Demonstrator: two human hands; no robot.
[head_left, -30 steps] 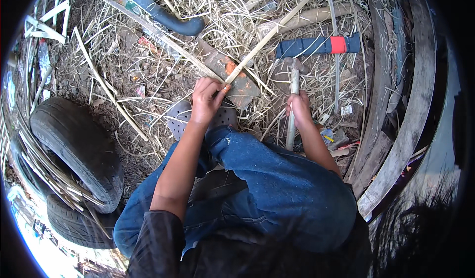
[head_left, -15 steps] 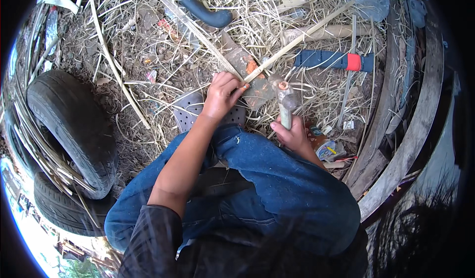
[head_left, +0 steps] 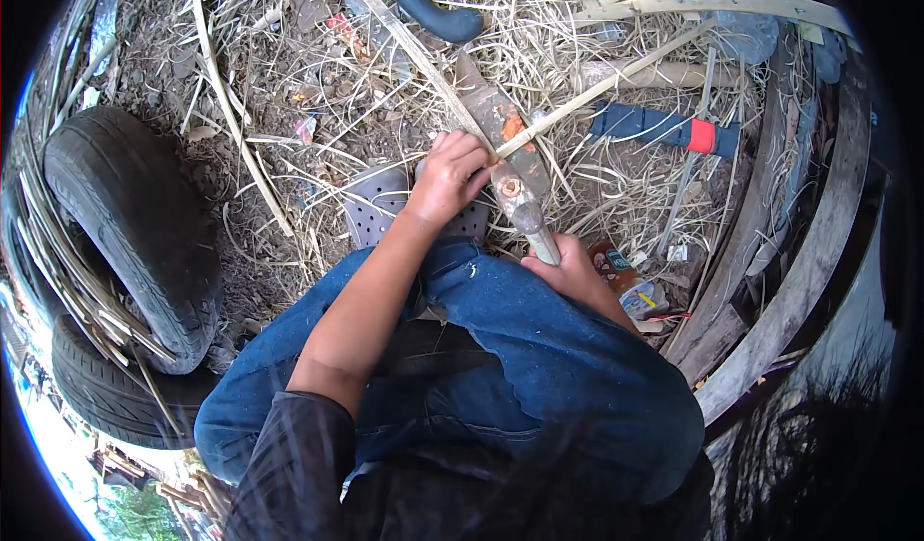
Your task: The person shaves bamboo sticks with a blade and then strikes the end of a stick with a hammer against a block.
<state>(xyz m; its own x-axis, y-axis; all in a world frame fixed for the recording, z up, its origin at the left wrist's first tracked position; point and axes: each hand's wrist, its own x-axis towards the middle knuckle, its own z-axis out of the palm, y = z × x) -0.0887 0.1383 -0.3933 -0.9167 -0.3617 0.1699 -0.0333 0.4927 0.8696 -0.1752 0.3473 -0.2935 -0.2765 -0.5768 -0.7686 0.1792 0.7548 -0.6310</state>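
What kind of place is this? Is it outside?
It looks like an outdoor work spot, maybe a yard. The ground is dirt littered with pale shavings, tyres are at the left, and the right hand holds a hammer.

Tyre (head_left: 125, 185) left — hammer (head_left: 525, 214) right

From the person's head, one fisheye view faces steeply down onto the nearby hands (head_left: 449, 179).
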